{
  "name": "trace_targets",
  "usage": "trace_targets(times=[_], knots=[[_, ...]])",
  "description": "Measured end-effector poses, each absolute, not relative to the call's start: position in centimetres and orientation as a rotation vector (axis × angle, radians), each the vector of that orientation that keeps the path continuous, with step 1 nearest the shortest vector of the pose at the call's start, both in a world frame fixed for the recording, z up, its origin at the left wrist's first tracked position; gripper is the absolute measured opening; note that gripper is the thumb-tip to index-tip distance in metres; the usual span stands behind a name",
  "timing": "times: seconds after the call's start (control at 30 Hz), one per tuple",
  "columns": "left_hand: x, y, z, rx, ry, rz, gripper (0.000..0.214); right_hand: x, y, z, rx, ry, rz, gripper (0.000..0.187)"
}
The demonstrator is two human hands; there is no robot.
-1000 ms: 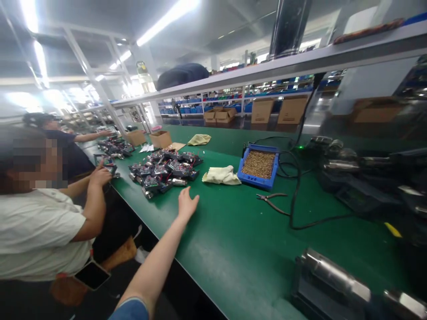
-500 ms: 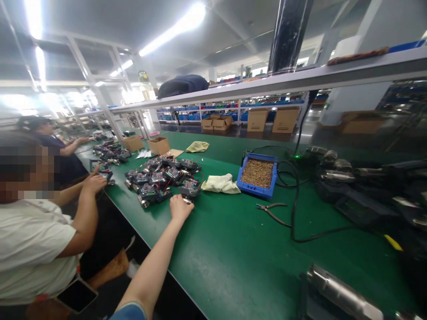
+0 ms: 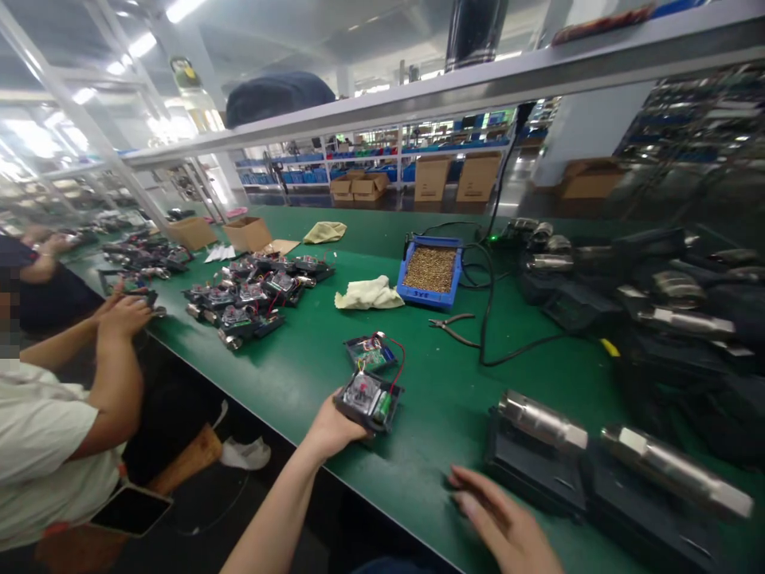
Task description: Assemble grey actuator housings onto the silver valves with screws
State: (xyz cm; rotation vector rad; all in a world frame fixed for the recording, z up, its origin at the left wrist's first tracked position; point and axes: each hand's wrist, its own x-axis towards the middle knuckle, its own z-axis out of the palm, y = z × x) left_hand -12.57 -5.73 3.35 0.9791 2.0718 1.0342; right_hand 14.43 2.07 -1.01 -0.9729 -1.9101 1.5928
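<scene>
My left hand [image 3: 332, 429] grips a small black electronic assembly [image 3: 369, 396] near the front edge of the green bench [image 3: 418, 446]. Red wires join it to a green circuit board [image 3: 370, 351] lying just behind it. My right hand [image 3: 502, 522] hovers low at the front right, fingers spread and somewhat blurred, holding nothing. It is close to black units with metal cylinders [image 3: 603, 462]. A pile of similar assemblies [image 3: 254, 291] lies farther left on the bench.
A blue tray of brass wool [image 3: 430, 271], a yellowish cloth [image 3: 367, 293], pliers [image 3: 454, 325] and a black cable [image 3: 487, 319] lie mid-bench. Dark equipment [image 3: 657, 287] fills the right. A person in a white shirt [image 3: 53, 430] sits at the left; cardboard boxes [image 3: 248, 233] stand behind.
My left hand took one assembly from the pile and drew it back toward me along the bench. My right hand has come into view at the front right.
</scene>
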Motion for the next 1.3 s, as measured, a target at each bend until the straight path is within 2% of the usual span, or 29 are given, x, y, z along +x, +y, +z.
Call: trace_targets(times=[0.07, 0.1, 0.2, 0.27, 0.37, 0.43, 0.57, 0.7, 0.8, 0.93, 1.0, 1.1, 1.17, 1.3], knots=[[-11.4, -6.9, 3.6, 0.998, 1.929, 1.147, 0.05, 12.3, 2.3, -0.2, -1.054, -1.356, 2.123, 0.048], [-11.0, -7.6, 3.9, 1.017, 1.831, 1.209, 0.055, 11.2, 2.4, 0.3, -1.047, -1.097, 2.28, 0.051], [-10.1, -9.6, 5.4, 1.189, 1.553, 1.286, 0.068, 8.9, 2.8, 2.1, -0.915, -0.62, 2.59, 0.045], [-9.9, -10.4, 6.5, 1.378, 1.466, 1.206, 0.064, 8.4, 3.3, 3.1, -0.812, -0.508, 2.771, 0.046], [-10.2, -10.9, 7.7, 1.558, 1.409, 1.106, 0.043, 8.5, 4.2, 4.2, -0.774, -0.478, 2.921, 0.053], [-10.4, -10.8, 7.7, 1.591, 1.413, 1.077, 0.031, 8.7, 4.9, 4.8, -0.809, -0.469, 2.907, 0.057], [-10.8, -10.0, 6.3, 1.639, 1.441, 1.08, 0.027, 8.3, 6.2, 6.1, -0.994, -0.492, 2.767, 0.06], [-10.5, -9.5, 4.5, 1.669, 1.445, 1.091, 0.023, 8.2, 7.1, 7.0, -0.994, -0.584, 2.703, 0.043], [-10.1, -9.7, 3.5, 1.541, 1.514, 1.173, 0.027, 8.6, 7.3, 7.1, -0.879, -0.648, 2.716, 0.027], [-9.9, -10.1, 2.8, 1.376, 1.569, 1.217, 0.029, 8.9, 7.2, 7.0, -0.832, -0.66, 2.785, 0.032], [-9.9, -10.3, 2.7, 1.312, 1.561, 1.214, 0.026, 8.7, 7.0, 7.0, -0.843, -0.672, 2.796, 0.028], [-9.5, -10.2, 2.5, 1.092, 1.547, 1.28, 0.036, 8.3, 6.7, 6.8, -0.838, -0.662, 2.744, 0.02], [-8.8, -10.0, 2.3, 0.922, 1.591, 1.352, 0.045, 8.0, 6.7, 6.8, -0.828, -0.642, 2.691, 0.023], [-6.1, -9.7, 0.9, 0.805, 1.814, 1.465, 0.044, 7.6, 7.2, 6.9, -0.84, -0.644, 2.608, 0.023]])
